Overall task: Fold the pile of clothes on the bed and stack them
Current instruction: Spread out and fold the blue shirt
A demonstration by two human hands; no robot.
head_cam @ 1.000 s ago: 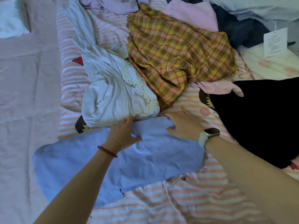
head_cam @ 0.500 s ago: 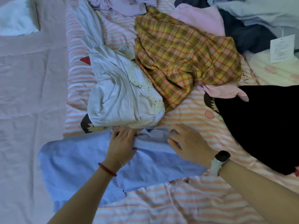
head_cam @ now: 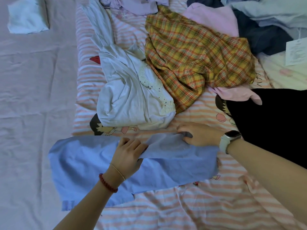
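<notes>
A light blue garment lies flat across the near part of the striped sheet. My left hand holds the folded flap of its upper edge near the middle, fingers curled over the cloth. My right hand, with a watch on the wrist, grips the same flap at its right end. Beyond them lie a white top with lace trim, a yellow plaid garment and a black garment.
A folded white piece sits at the far left on the pale pink bedsheet. Pink, lilac, dark navy and pale blue clothes are heaped along the far side, with a paper tag at the right.
Both hands have pulled the blue garment's upper edge toward me, folding a flap over the body. The flap is now wider and the hands sit lower on the cloth.
</notes>
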